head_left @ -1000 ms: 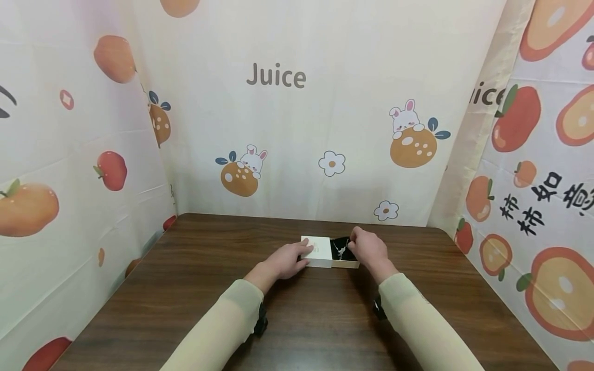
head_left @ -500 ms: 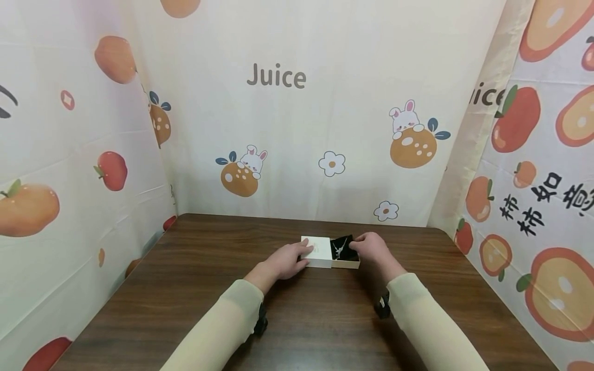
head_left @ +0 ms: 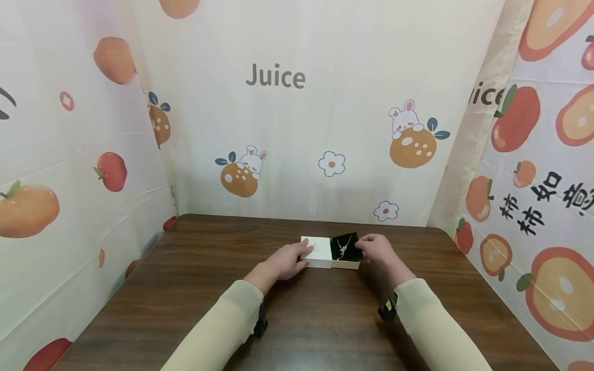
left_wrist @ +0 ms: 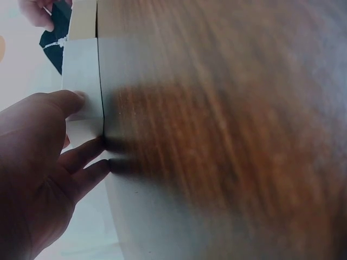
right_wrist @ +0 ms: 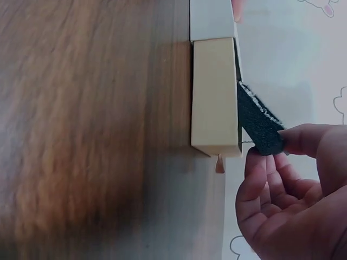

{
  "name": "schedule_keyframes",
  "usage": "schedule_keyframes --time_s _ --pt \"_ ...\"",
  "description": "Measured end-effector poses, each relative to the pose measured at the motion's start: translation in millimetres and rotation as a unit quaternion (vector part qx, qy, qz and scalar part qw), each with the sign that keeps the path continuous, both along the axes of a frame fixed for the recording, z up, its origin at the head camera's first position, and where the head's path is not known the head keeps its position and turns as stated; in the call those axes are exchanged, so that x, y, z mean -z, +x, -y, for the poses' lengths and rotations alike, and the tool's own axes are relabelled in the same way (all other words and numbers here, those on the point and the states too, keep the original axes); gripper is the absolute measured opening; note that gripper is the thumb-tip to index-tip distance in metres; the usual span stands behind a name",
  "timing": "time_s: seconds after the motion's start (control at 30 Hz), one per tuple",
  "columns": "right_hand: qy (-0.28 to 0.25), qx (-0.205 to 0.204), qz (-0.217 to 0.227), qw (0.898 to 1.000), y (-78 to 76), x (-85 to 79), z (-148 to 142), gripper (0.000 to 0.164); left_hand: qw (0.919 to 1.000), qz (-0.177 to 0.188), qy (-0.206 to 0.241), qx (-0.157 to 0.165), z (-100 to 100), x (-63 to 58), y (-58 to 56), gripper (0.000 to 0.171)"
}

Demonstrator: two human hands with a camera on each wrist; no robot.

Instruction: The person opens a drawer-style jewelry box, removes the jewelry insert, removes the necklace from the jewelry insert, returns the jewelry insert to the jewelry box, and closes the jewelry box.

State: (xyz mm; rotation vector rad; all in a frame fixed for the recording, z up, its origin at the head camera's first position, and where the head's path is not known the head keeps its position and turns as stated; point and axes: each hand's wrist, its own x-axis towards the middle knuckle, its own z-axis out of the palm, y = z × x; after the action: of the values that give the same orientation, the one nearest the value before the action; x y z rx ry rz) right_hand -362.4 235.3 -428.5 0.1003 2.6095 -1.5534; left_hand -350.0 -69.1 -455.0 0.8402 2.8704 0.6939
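A white jewelry box sleeve (head_left: 321, 255) lies on the table, with its cream drawer (right_wrist: 214, 95) pulled out to the right. My left hand (head_left: 286, 260) grips the sleeve's left end, thumb on the front side in the left wrist view (left_wrist: 38, 130). Between thumb and fingers, my right hand (head_left: 378, 252) pinches the right edge of a black foam pad (right_wrist: 263, 130). That pad tilts up out of the drawer, its left end still inside. A silver necklace (head_left: 343, 249) with a pendant lies across the pad.
Below the drawer's end hangs a small brown pull tab (right_wrist: 219, 164). The dark wooden table (head_left: 195, 288) ends at a fruit-printed curtain (head_left: 297, 129) behind, with more printed cloth on both sides.
My right hand has moved right and lifted the pad's right edge, tilting the pad with the necklace on it. My left hand and the sleeve have stayed in place.
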Motion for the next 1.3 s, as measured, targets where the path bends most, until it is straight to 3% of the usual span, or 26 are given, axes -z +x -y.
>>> schedule_keyframes --time_s 0.63,1.07,1.3 --pt "-0.07 0.021 -0.08 0.994 6.9 -3.8 -2 0.032 1.0 0.006 0.003 -0.007 -1 -0.9 0.2 0.052" --pt "-0.159 0.024 -0.106 0.981 9.4 -22.5 3 0.026 1.0 0.007 0.0 -0.005 -1 -2.0 0.4 0.052" --pt "-0.127 0.001 -0.128 0.984 14.0 -37.3 7 0.033 0.9999 0.012 -0.001 -0.007 -2 -3.8 0.2 0.053"
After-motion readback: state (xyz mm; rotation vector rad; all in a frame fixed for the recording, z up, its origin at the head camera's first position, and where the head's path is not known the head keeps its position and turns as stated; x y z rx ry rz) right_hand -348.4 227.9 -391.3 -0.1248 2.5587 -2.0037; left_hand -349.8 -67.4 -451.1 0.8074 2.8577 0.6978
